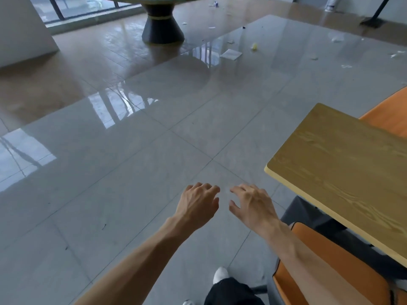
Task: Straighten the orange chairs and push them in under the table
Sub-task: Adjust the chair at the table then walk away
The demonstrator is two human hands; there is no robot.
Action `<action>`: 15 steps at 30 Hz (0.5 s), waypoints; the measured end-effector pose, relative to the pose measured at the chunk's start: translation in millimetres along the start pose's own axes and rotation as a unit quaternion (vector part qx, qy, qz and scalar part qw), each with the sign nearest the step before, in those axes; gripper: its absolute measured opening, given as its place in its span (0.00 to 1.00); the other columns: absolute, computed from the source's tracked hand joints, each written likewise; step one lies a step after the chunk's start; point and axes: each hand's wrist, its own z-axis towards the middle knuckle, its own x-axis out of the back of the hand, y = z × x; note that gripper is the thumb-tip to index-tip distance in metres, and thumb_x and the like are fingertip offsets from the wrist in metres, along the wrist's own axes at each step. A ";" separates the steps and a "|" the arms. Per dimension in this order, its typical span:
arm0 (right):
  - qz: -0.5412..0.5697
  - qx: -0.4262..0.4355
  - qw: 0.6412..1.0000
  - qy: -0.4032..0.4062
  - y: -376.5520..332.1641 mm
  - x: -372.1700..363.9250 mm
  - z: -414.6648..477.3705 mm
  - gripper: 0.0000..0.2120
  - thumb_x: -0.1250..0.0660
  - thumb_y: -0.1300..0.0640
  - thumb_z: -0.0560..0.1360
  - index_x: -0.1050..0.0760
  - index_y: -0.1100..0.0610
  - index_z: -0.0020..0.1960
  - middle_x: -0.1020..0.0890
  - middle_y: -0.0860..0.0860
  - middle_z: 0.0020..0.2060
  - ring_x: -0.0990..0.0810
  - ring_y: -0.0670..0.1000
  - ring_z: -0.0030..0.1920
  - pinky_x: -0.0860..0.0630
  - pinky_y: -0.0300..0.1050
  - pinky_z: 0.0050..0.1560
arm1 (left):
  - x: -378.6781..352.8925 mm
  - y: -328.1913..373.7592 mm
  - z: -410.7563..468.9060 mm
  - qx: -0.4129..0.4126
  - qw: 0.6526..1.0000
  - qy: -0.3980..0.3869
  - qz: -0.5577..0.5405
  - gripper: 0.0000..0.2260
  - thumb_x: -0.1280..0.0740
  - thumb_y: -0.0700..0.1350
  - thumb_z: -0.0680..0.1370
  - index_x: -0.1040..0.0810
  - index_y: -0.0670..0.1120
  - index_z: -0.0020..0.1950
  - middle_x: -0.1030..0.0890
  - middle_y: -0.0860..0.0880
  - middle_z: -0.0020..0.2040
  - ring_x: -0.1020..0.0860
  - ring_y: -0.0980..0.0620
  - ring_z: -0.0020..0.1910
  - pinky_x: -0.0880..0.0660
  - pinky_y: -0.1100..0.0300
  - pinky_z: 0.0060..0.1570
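A wooden table [343, 172] juts in from the right. One orange chair [343, 256] sits at the lower right, its seat partly under the table's near edge and partly hidden by my right forearm. A second orange chair [389, 115] shows beyond the table's far edge at the right border. My left hand [198, 205] and my right hand [251, 205] hover side by side over the floor, left of the table, fingers spread and curled downward, holding nothing. Neither hand touches a chair.
Glossy grey floor tiles [123, 172] stretch ahead and to the left. A round table on a dark pedestal [163, 27] stands far back. Paper scraps [230, 54] litter the floor beyond. A white wall block [22, 29] is at the top left. My shoe [220, 275] is below.
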 end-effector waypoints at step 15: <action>0.010 -0.092 0.995 0.023 142.7 47.2 306.1 0.17 0.42 0.48 0.78 0.27 0.54 0.62 0.20 0.52 0.55 0.25 0.54 0.56 0.31 0.49 0.57 | 15.9 -63.7 369.5 -0.080 0.992 -0.058 0.079 0.12 0.39 0.48 0.78 0.25 0.45 0.59 0.19 0.45 0.53 0.23 0.44 0.54 0.29 0.50 0.55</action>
